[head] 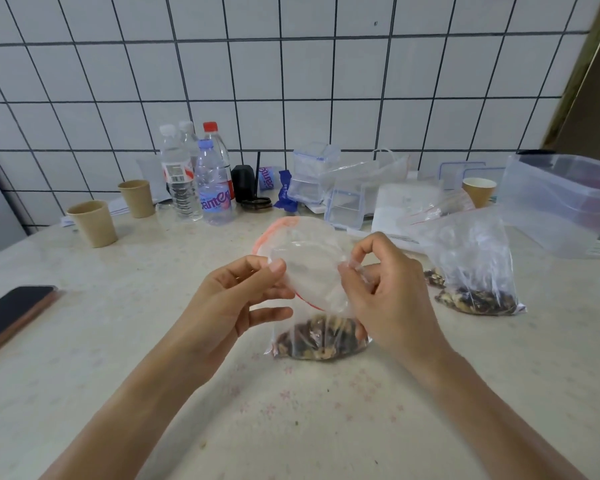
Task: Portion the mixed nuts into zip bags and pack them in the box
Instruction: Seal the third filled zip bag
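Two hands: both on one zip bag (309, 285), held up over the tabletop (118, 358) so the nuts sink to the bottom.
Left hand (232, 299): thumb and forefinger pinch the left edge of the bag mouth; remaining fingers loosely extended under the film.
Right hand (385, 289): fingers curled, pinching the right edge of the mouth opposite the left; reads as pulling the lips apart or lining them up, can't tell which.
Bag mouth: red zip strip (278, 225) bowed into an open oval, so not sealed yet.
Mixed nuts (321, 337): dark heap in the bag's bottom, which rests on or hangs just above the tabletop; weight low keeps the zip clear of crumbs.
Second bag (475, 265): right of the hands, standing slumped, nuts in its base, top looks loose; likely another portion waiting.
Box (568, 202): big clear tub at far right, well apart from the hands; packing destination by my guess, contents unclear.
Step estimate: portioning stage, seal next, packing not started.
Clutter at back: water bottles (194, 181), paper cups (94, 223), small clip-lid containers (326, 181); out of the work zone.
Phone (14, 313): left edge, face-up, clear of the nuts.
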Tool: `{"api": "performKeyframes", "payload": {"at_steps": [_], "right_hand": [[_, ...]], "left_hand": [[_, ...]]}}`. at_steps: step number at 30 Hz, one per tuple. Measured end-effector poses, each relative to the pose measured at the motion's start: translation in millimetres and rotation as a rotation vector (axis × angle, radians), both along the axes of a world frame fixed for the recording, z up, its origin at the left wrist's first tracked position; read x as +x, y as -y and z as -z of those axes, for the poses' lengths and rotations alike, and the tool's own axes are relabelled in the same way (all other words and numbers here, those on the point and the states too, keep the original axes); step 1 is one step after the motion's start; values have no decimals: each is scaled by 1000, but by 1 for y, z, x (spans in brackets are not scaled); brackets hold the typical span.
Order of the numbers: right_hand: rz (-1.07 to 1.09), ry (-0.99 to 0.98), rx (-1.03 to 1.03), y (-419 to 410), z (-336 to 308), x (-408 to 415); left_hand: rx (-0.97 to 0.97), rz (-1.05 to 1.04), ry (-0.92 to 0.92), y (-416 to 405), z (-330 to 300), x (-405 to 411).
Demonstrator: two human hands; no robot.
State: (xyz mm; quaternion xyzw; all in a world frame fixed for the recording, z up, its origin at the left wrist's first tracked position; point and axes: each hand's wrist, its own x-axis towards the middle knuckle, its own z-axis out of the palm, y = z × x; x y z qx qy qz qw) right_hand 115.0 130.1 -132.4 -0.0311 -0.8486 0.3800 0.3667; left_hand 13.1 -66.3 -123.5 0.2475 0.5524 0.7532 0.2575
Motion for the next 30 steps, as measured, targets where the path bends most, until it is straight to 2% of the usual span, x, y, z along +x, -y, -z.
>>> {"api": "performKeyframes", "payload": {"at_steps": [3,5,6,8,10,11,13,16,21,24,26,28,30], "right_hand": [[235,-78,327,1,-13,0],[293,-90,334,-1,-20,-1],[310,-68,298,-1,-26,2],[274,24,142,-3,-31,-1],[198,125,-130,-2,-41,1],[148,176,-288,-3,-48,2],[27,263,-554,-2,-64,11],[-106,351,-649,0,-83,24],[-104,270,-451,9,-98,35],[25,172,-136,9,-101,41],[47,34,77,10,-101,47],[-65,-79,248,9,-101,56],[-213,-21,422,9,-98,65]], "left_hand": [[-22,-126,22,-5,-8,2],[-115,-319,-124,-5,-12,-2],[-194,-413,-277,-4,-18,0],[-415,-550,-666,-4,-24,1],[-658,-594,-1021,-4,-31,6],[-757,-598,-1138,-4,-35,9],[-827,-596,-1220,-3,-43,11],[-769,-551,-1118,-4,-58,11],[-770,-480,-1154,-4,-86,10],[-707,-446,-1190,4,-98,9],[-598,-409,-1256,13,-104,10],[-477,-282,-1390,25,-108,14],[-460,-79,-1535,37,-107,17]]}}
